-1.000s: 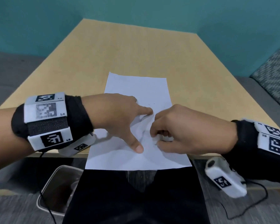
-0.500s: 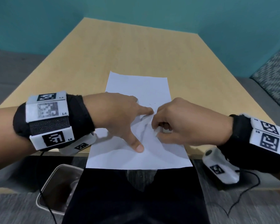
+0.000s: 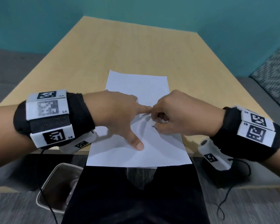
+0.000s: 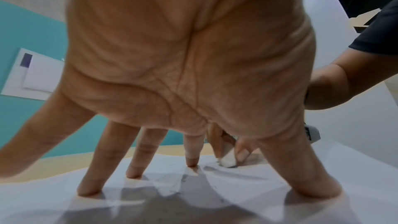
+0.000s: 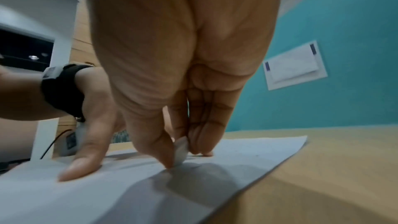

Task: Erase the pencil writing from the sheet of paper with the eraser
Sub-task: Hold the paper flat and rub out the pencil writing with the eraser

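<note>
Left hand (image 3: 118, 113) spread flat with fingers (image 4: 137, 168) straight, right hand (image 3: 178, 115) curled in a pinch

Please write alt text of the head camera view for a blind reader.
The right hand pinches a white eraser against a sheet of paper on a wooden table, while the left hand presses the sheet flat with spread fingers.

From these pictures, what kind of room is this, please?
Probably an office or study room: a plain wooden table, teal walls with a notice taped up, and upholstered seating alongside.
</note>
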Demonstrator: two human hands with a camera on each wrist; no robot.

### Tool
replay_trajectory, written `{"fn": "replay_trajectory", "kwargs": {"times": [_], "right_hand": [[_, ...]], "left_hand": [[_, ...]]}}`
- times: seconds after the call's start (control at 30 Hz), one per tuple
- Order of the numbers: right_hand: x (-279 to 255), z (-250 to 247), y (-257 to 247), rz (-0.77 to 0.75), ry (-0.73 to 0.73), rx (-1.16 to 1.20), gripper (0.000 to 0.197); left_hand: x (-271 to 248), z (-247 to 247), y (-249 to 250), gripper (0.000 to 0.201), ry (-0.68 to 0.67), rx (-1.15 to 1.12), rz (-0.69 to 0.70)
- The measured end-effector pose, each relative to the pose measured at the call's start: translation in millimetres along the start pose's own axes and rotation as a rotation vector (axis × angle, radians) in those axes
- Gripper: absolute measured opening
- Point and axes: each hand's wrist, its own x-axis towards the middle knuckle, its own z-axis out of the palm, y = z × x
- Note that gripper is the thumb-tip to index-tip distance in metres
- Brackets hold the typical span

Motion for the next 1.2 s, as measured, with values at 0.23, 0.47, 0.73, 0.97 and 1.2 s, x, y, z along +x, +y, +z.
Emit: {"fn": "replay_trajectory", "kwargs": {"times": [0.23,0.47,0.73,0.97,1.2], "right_hand": [[-10.3,-5.7,4.4,-0.034,0.006,0.078,0.016],[-41.5,-3.9,15.4,0.118,-0.001,0.26,0.018],[-28.4,-3.2,32.3,0.175,0.071,0.206,0.02],[-11.2,2.6,32.7,0.107,0.076,0.15,0.018],[-10.6,-2.1,36.3,0.086,0.011,0.169,0.02]], "left_hand": [[2.3,1.0,0.1,0.122,-0.023,0.023,-0.025],[3.0,0.5,-3.5,0.12,-0.033,0.014,-0.028],[20.3,-16.0,4.0,0.132,-0.027,0.005,0.014],[27.4,-14.0,6.4,0.137,-0.1,0.037,-0.014],[28.5,-13.3,4.3,0.138,-0.125,0.025,-0.022]]}}
